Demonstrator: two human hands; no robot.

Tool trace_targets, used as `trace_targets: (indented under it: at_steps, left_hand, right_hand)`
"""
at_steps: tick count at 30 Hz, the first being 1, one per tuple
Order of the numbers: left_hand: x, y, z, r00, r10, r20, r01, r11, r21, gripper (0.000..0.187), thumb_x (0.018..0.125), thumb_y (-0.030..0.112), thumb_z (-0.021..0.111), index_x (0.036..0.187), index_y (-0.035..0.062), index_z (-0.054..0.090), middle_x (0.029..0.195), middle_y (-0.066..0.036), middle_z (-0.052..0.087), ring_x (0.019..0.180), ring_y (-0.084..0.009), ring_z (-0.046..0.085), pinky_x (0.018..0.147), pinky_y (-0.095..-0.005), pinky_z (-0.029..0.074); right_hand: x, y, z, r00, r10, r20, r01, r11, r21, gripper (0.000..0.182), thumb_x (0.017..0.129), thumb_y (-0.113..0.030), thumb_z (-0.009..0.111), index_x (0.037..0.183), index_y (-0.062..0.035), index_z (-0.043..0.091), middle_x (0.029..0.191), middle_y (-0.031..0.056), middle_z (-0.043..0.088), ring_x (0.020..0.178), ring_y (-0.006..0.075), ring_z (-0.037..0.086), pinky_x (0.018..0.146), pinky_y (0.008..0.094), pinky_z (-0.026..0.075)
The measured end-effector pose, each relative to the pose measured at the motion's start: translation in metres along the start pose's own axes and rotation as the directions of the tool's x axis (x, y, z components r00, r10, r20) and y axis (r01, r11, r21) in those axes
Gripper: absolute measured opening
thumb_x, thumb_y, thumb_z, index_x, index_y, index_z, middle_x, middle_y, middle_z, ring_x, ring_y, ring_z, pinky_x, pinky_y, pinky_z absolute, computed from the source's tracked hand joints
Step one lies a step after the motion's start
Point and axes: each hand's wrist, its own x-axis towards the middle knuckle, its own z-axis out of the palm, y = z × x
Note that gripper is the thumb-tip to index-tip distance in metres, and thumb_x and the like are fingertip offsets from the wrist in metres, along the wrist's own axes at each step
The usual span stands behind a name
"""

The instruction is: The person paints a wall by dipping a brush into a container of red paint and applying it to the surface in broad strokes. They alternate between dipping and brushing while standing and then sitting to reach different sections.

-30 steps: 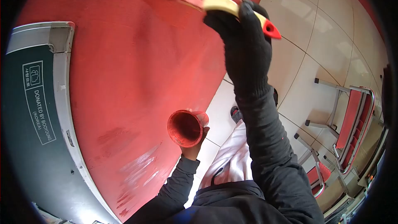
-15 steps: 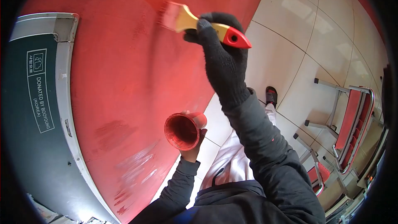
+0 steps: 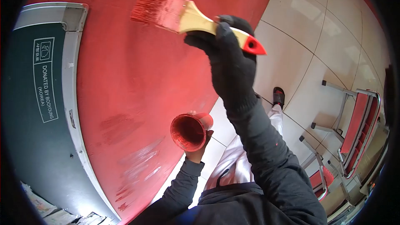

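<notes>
A flat paintbrush (image 3: 196, 18) with a yellow handle and red tip is gripped in my right hand (image 3: 231, 58), which wears a black glove. Red paint coats its bristles, which point left and overlap the red wall (image 3: 125, 75) in this view. Lower down, my left hand (image 3: 199, 152) is wrapped round a cup (image 3: 205, 121) smeared with red paint. Its mouth is tilted toward me and the inside is dark red. Part of the left hand is hidden behind the cup.
A green board (image 3: 46, 150) with a metal frame hangs on the wall at left. White tiles cover the floor (image 3: 300, 21). Folding chairs with red seats (image 3: 354, 121) stand at right. Papers (image 3: 58, 216) lie at bottom left. My sandalled foot (image 3: 278, 96) is on the tiles.
The brush has come closer to me, its bristles now showing fully and sharply; before, they were blurred at the wall. The cup stays in my left hand, slightly farther right in view.
</notes>
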Motion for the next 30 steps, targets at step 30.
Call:
trace_targets:
  at_steps: [30]
  left_hand:
    - [-0.009,-0.008,-0.009,0.998,-0.066,-0.022,0.064,0.996,-0.065,0.075,0.073,0.031,0.077,0.131,0.0047,0.038,0.132,-0.012,0.041,0.123,-0.0264,0.041,0.103,-0.0381,0.034]
  right_hand:
    - [-0.032,0.049,-0.049,0.992,-0.030,-0.122,-0.024,0.910,-0.414,0.012,0.090,-0.008,0.058,0.099,-0.0017,0.053,0.087,0.0059,0.061,0.081,0.0126,0.061,0.070,0.0248,0.048]
